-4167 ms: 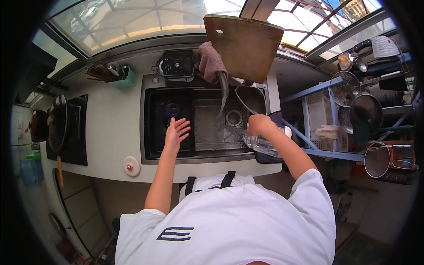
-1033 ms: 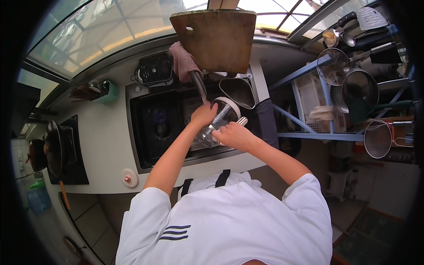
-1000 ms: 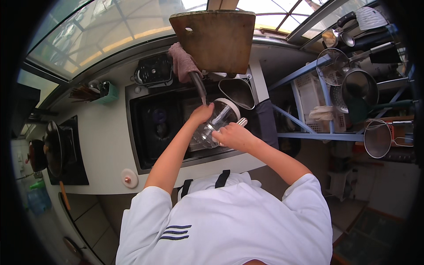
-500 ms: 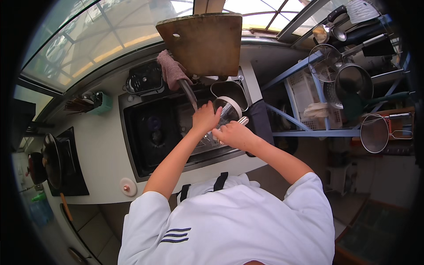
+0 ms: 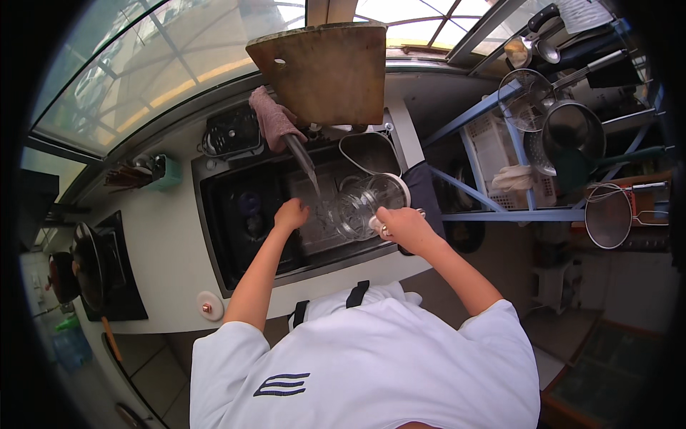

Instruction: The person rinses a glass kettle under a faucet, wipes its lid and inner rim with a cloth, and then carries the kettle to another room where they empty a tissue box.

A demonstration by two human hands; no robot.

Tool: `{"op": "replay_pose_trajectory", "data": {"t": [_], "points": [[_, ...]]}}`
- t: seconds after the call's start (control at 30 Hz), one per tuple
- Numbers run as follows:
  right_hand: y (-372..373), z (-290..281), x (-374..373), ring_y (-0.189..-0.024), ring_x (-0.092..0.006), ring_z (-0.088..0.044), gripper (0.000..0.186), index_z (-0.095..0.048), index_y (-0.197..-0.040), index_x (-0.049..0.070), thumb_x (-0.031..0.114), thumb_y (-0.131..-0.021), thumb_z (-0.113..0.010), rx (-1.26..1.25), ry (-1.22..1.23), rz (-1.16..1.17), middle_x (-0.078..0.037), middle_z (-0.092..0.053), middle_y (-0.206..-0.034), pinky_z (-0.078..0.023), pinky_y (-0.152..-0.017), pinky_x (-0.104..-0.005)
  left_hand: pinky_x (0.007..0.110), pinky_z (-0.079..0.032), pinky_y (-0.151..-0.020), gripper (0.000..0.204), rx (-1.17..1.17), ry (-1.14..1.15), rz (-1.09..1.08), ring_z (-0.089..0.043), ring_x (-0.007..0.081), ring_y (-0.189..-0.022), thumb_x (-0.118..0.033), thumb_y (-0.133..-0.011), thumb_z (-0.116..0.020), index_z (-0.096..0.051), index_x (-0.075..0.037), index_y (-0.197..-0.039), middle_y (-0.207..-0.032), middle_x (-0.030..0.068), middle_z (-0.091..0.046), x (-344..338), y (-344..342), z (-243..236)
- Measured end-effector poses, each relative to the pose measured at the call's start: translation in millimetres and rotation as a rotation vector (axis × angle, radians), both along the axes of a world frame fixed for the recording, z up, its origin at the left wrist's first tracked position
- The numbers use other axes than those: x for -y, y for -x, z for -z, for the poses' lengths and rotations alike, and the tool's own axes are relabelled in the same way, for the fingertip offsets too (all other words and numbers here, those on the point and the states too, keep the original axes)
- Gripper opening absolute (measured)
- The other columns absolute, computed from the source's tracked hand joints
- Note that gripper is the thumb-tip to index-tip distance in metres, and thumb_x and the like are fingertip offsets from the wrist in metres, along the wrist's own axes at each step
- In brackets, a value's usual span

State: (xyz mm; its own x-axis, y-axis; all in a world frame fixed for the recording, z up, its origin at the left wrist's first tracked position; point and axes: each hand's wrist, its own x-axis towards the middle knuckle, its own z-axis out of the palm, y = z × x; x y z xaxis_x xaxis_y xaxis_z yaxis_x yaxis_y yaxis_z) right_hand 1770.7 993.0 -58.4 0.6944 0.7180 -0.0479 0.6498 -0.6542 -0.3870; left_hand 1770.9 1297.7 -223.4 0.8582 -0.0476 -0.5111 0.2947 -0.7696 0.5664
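Note:
My right hand (image 5: pixel 404 227) grips the handle of a clear jug (image 5: pixel 354 211) with a white band at its rim, tipped sideways over the right part of the dark sink (image 5: pixel 227 250). Water (image 5: pixel 319 194) runs from the faucet (image 5: pixel 300 154) close to the jug's left side. My left hand (image 5: pixel 291 213) is over the sink, left of the stream and apart from the jug, fingers loosely bent and holding nothing visible. A pink cloth (image 5: pixel 270 118) is draped on the faucet. A metal-rimmed basket (image 5: pixel 368 149) sits at the sink's back right.
A cutting board (image 5: pixel 321 71) stands behind the sink. A cooktop (image 5: pixel 121 286) with pans, a utensil holder (image 5: pixel 168 173) and a round lid (image 5: pixel 209 306) are on the left. A blue rack (image 5: pixel 479 193) with hanging pans and strainers is on the right.
My left hand has let go of the jug and moved down and left. My right hand still holds it and has shifted right, the jug tilting further onto its side.

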Motion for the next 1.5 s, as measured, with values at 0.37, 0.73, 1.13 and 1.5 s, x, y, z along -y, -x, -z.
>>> {"op": "replay_pose_trajectory", "data": {"t": [0.37, 0.73, 1.13, 1.5], "points": [[10, 27, 24, -0.05, -0.0074, -0.04, 0.017, -0.041, -0.087, 0.009, 0.021, -0.093, -0.052, -0.687, -1.497, 1.197, 0.0, -0.043, -0.064, -0.042, -0.05, -0.0255, 0.031, -0.043, -0.089, 0.034, 0.23, 0.681, -0.612, -0.059, 0.0209, -0.102, -0.02, -0.094, -0.044, -0.054, 0.0, -0.12, -0.112, 0.0103, -0.063, 16, 17, -34], [24, 25, -16, -0.05, -0.0084, -0.042, 0.014, -0.04, -0.09, 0.009, 0.018, -0.093, -0.051, -0.997, -1.515, 1.098, -0.001, -0.044, -0.065, -0.043, -0.049, -0.027, 0.04, -0.037, -0.097, 0.051, 0.647, 0.189, -0.191, -0.046, 0.0392, -0.116, -0.029, -0.092, -0.047, -0.042, 0.008, -0.127, -0.127, 0.0245, -0.048, 106, 2, -128], [33, 33, -64, -0.051, -0.0068, -0.043, 0.017, -0.051, -0.094, 0.005, 0.021, -0.092, -0.051, -1.143, -1.422, 1.087, 0.002, -0.045, -0.064, -0.044, -0.049, -0.0255, 0.045, -0.044, -0.085, 0.044, 0.093, 0.198, -0.36, -0.058, 0.0389, -0.097, -0.03, -0.091, -0.044, -0.051, 0.005, -0.117, -0.108, 0.023, -0.06, 58, -29, -132], [35, 42, -91, -0.051, -0.0064, -0.041, 0.016, -0.052, -0.096, 0.008, 0.024, -0.094, -0.048, -1.397, -1.405, 1.179, 0.003, -0.042, -0.063, -0.042, -0.05, -0.0269, 0.043, -0.045, -0.08, 0.045, 0.612, -0.119, -0.321, -0.06, 0.0355, -0.093, -0.041, -0.092, -0.04, -0.061, -0.002, -0.101, -0.091, 0.0196, -0.063, 66, -10, -116]]}}
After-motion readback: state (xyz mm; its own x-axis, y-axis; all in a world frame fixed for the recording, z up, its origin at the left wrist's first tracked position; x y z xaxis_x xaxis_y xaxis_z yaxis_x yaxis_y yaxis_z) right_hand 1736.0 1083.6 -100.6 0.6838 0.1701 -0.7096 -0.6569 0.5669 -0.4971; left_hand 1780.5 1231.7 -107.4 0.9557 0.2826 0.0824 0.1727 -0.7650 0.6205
